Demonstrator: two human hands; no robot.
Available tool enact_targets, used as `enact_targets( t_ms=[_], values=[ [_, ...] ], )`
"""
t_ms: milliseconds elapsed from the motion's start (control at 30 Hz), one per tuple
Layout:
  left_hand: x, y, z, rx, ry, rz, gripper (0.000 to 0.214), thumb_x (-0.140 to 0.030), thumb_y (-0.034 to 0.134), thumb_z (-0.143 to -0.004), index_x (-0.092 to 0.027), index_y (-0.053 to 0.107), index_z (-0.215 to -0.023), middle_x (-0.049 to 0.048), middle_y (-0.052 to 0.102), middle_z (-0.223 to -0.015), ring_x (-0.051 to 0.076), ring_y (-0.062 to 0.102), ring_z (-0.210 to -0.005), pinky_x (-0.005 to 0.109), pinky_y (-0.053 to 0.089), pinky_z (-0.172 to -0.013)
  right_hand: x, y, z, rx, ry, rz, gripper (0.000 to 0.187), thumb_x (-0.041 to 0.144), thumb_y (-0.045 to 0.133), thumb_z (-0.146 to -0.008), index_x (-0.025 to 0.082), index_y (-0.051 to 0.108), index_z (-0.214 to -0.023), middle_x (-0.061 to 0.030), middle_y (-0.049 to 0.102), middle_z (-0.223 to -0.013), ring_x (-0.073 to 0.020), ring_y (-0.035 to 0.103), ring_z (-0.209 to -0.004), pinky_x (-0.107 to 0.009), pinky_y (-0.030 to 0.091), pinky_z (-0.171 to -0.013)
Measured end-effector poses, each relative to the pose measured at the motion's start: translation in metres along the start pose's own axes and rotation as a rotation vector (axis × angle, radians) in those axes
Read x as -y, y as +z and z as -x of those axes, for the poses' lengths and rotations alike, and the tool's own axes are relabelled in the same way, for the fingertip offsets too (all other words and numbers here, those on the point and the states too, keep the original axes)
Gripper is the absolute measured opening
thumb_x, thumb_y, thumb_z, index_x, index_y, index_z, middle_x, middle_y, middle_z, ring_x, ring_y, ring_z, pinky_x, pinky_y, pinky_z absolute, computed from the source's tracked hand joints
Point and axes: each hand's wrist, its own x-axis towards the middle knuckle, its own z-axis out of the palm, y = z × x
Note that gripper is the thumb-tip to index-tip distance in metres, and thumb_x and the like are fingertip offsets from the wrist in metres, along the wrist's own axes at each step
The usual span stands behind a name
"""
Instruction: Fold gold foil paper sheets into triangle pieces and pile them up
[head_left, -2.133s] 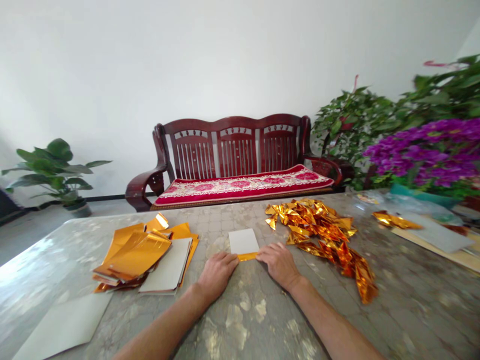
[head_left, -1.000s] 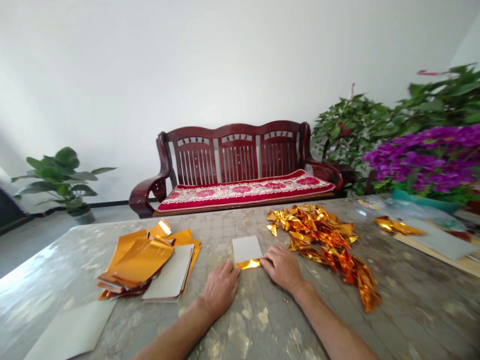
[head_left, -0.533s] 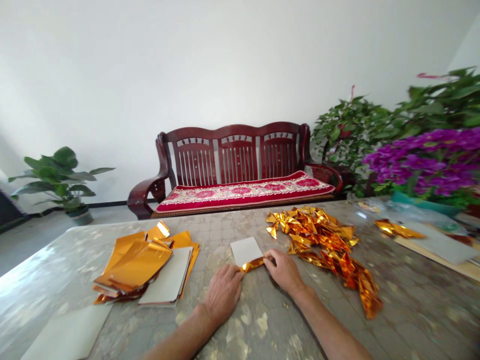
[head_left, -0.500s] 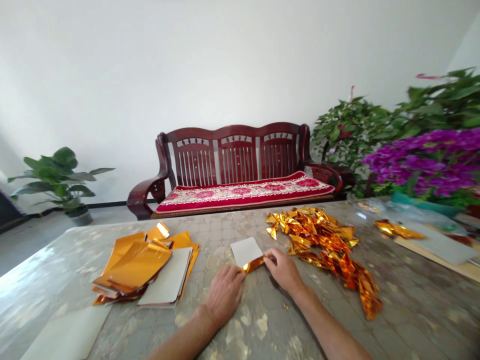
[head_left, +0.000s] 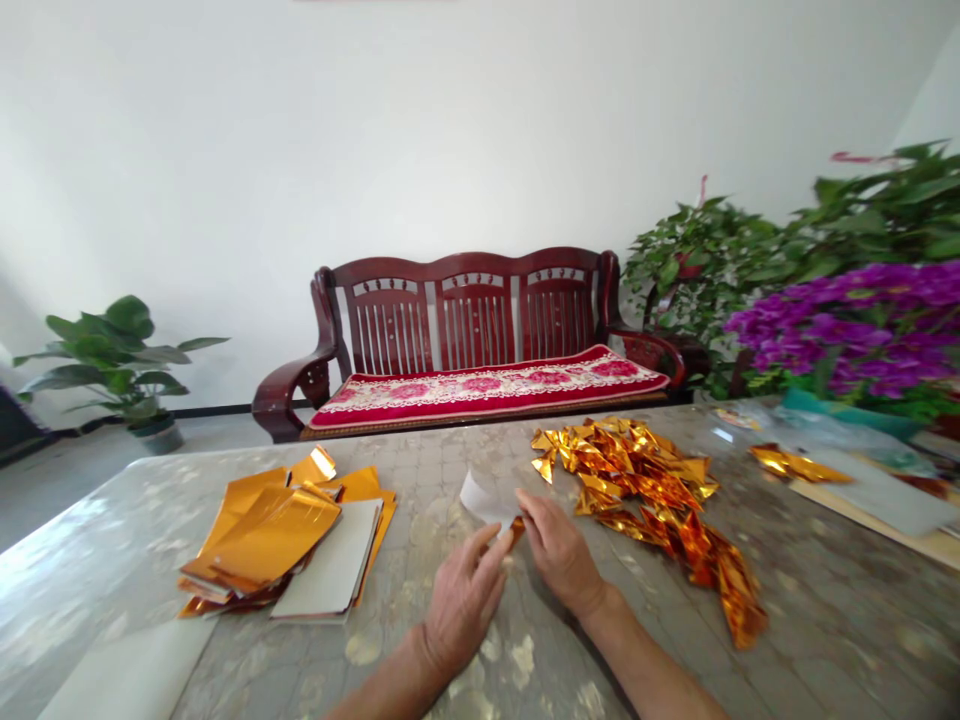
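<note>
In front of me, a sheet of foil paper [head_left: 480, 498] shows its white back, with its far part curling up off the table. Its near edge is folded into a small gold strip. My left hand [head_left: 466, 592] pinches that fold from the left, fingertips closed on it. From the right, my right hand [head_left: 559, 550] has its thumb and fingers closed on the same sheet. A loose stack of gold foil sheets [head_left: 274, 530] lies left of my hands. Folded gold foil pieces [head_left: 637, 465] are heaped to the right.
The patterned table [head_left: 420, 455] reaches toward a dark red wooden bench [head_left: 472, 310]. A pale sheet [head_left: 127, 670] lies at the near left. Purple flowers [head_left: 855, 325], a plastic bag [head_left: 847, 435] and a board [head_left: 885, 500] are at the right. A potted plant [head_left: 135, 365] stands beyond the left edge.
The sheet was lying flat with a gold fold along its near edge; now it curls up. My hands have drawn closer together, and less of the gold fold shows.
</note>
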Motion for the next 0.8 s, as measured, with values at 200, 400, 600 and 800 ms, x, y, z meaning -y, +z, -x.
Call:
enact_targets(
  t_ms=[200,400,600,800],
  values=[
    [0.002,0.006,-0.006,-0.105,-0.151,0.210,0.047,-0.016,0.047,-0.093,-0.025,0.044,-0.139,0.0092,0.060,-0.126,0.020,0.059,-0.115,0.035,0.051,-0.098,0.026,0.005,0.003,0.126,-0.221,0.026,0.059,0.010,0.041,-0.096,0.023,0.026,-0.152,-0.0102,0.066,-0.117,-0.0210,0.062,-0.106,-0.038,0.054,-0.092],
    [0.011,0.005,-0.011,-0.260,-0.257,0.396,0.017,-0.023,0.048,-0.095,-0.022,0.066,-0.094,0.0036,0.063,-0.090,0.015,0.063,-0.088,0.028,0.053,-0.082,0.029,0.005,0.000,0.087,-0.090,0.040,0.046,0.015,0.050,-0.093,0.022,0.045,-0.138,-0.0102,0.067,-0.113,-0.0227,0.062,-0.104,-0.040,0.053,-0.089],
    [0.019,0.007,-0.010,-0.404,-0.300,0.574,0.012,-0.022,0.050,-0.093,-0.020,0.061,-0.090,0.0037,0.066,-0.093,0.016,0.063,-0.091,0.030,0.052,-0.084,0.026,-0.003,-0.002,0.111,0.029,0.047,0.025,0.020,0.065,-0.085,0.021,0.060,-0.109,-0.0081,0.067,-0.107,-0.0243,0.059,-0.102,-0.040,0.045,-0.089],
    [0.022,0.008,-0.011,-0.296,-0.352,0.472,0.012,-0.019,0.051,-0.090,-0.021,0.062,-0.095,0.0049,0.066,-0.101,0.018,0.062,-0.097,0.032,0.053,-0.085,0.019,-0.003,-0.001,0.178,-0.063,0.213,0.016,0.022,0.052,-0.097,0.021,0.065,-0.088,-0.0037,0.066,-0.083,-0.0195,0.055,-0.082,-0.034,0.037,-0.075]
  ],
)
